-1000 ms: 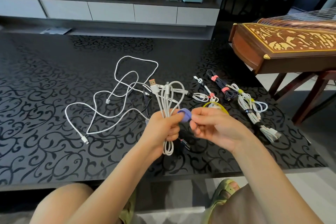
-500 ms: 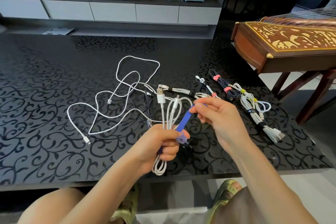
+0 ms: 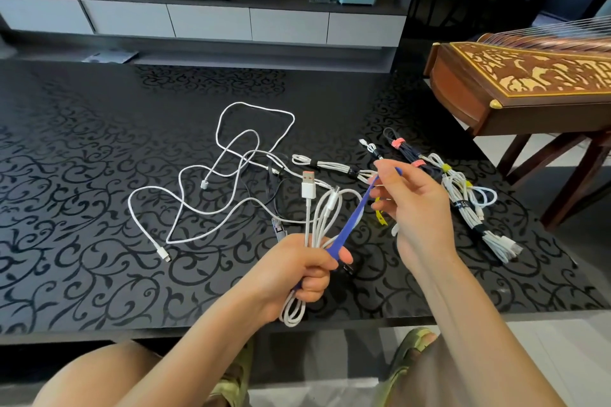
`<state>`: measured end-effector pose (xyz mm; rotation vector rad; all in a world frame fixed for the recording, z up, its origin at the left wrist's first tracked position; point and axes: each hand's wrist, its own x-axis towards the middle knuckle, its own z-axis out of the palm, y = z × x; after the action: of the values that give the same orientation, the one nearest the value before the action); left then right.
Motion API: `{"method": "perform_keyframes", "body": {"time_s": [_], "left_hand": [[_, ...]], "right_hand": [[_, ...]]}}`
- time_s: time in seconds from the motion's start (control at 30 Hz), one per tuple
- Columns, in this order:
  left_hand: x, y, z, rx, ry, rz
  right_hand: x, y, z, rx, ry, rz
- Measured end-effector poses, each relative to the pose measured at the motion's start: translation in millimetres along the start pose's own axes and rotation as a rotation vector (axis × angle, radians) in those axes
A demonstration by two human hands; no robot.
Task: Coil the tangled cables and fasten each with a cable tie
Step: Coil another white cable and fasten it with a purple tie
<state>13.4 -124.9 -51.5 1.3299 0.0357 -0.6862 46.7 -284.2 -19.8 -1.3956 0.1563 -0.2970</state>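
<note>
white cable point(image 3: 317, 218) | step: fastening coil | left hand point(image 3: 305, 269) grips bundle | right hand point(image 3: 408, 196) pinches blue tie point(image 3: 352, 220) taut | next: likely wrap tie round coil, needs tension

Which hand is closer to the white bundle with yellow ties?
Right. The right hand sits just left of the bundle; the left hand is farther left and lower in view, holding the coiled white cable.

Lost the middle of the coiled white cable point(image 3: 319, 218) and the lower end of the blue cable tie point(image 3: 355, 213) inside the left hand point(image 3: 304, 271). Saw only part of the yellow tie point(image 3: 380, 217) behind the right hand point(image 3: 416, 208). Could not read the black label point(image 3: 463, 204).
</note>
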Motion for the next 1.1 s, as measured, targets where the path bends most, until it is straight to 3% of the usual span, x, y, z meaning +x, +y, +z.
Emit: {"method": "perform_keyframes", "body": {"time_s": [0.23, 0.43, 0.63, 0.8, 0.97, 1.1], "left_hand": [[5.7, -2.5, 2.9, -0.047, 0.019, -0.04], [5.2, -4.1, 2.3, -0.073, -0.021, -0.028], [3.5, 2.7, -4.1, -0.223, -0.052, 0.062], [10.1, 0.1, -9.0, -0.125, 0.076, 0.103], [7.5, 2.6, -4.5, -0.141, 0.061, 0.05], [4.9, 2.6, -2.4, -0.158, 0.043, 0.056]], "right_hand": [[-8.1, 5.2, 11.9, 0.302, -0.151, 0.067], [-10.2, 9.4, 13.7, -0.046, -0.095, -0.061], [9.8, -13.4, -11.2, 0.442, -0.076, 0.188], [16.1, 0.2, -27.9, 0.053, -0.114, 0.311], [1.3, 17.5, -7.5, -0.262, -0.236, 0.294], [-13.9, 28.3, 4.7, -0.243, -0.37, 0.417]]}}
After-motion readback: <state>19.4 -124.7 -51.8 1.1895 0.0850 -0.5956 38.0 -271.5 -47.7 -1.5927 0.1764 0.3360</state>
